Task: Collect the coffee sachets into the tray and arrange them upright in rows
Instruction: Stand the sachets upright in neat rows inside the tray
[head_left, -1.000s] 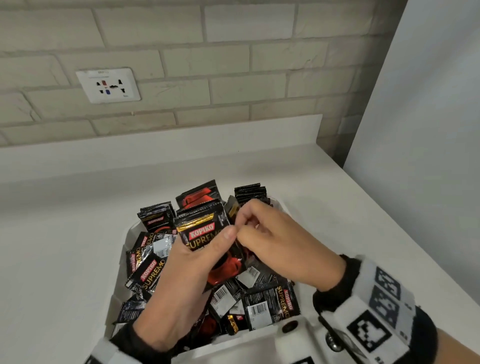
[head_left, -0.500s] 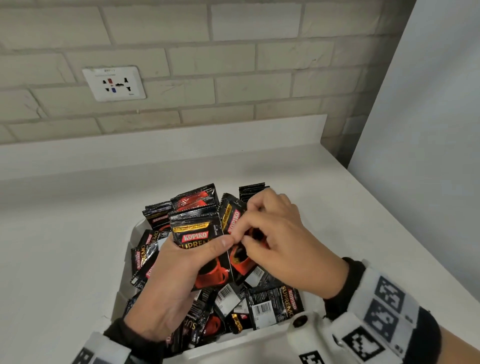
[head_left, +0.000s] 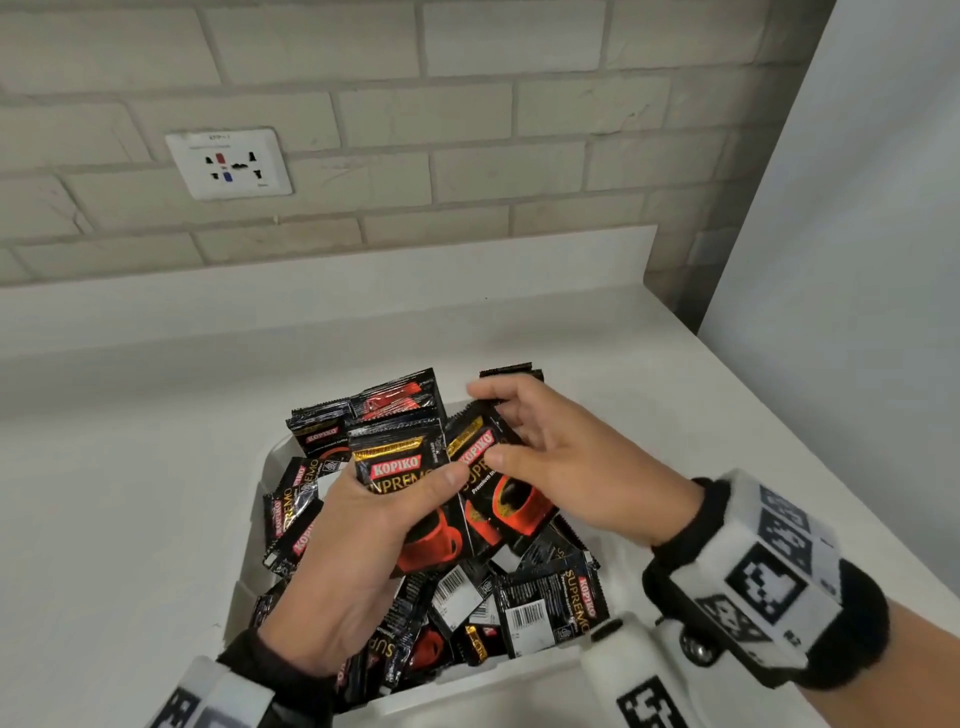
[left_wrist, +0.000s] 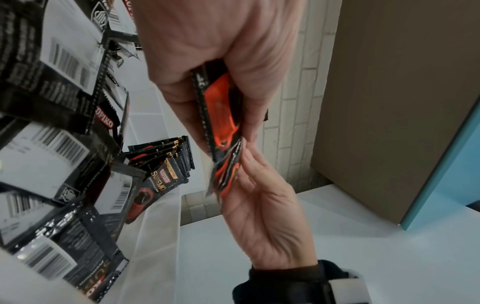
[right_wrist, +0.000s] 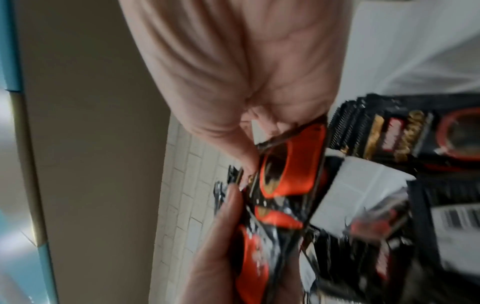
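A white tray (head_left: 267, 462) on the counter is piled with black-and-red coffee sachets (head_left: 550, 608), most lying loose; some stand upright at its far end (head_left: 400, 400). My left hand (head_left: 363, 545) grips a small stack of sachets (head_left: 400, 473) upright over the tray, thumb across the front. My right hand (head_left: 550, 462) pinches one more sachet (head_left: 493, 499), tilted against the stack's right edge. In the left wrist view the stack (left_wrist: 221, 107) sits in my left hand (left_wrist: 221, 45), and the right hand (left_wrist: 265, 216) holds its sachet (left_wrist: 228, 170) just below. The right wrist view is blurred; the pinched sachet (right_wrist: 291, 164) shows there.
The tray stands on a white counter (head_left: 130, 493) against a brick wall with a socket (head_left: 228, 163). A pale panel (head_left: 857, 260) closes off the right side. The counter's right edge runs close to my right wrist.
My right hand has drawn a sachet up from beside the stack; its front now shows, tilted at the stack's right. The left hand keeps its grip on the stack.
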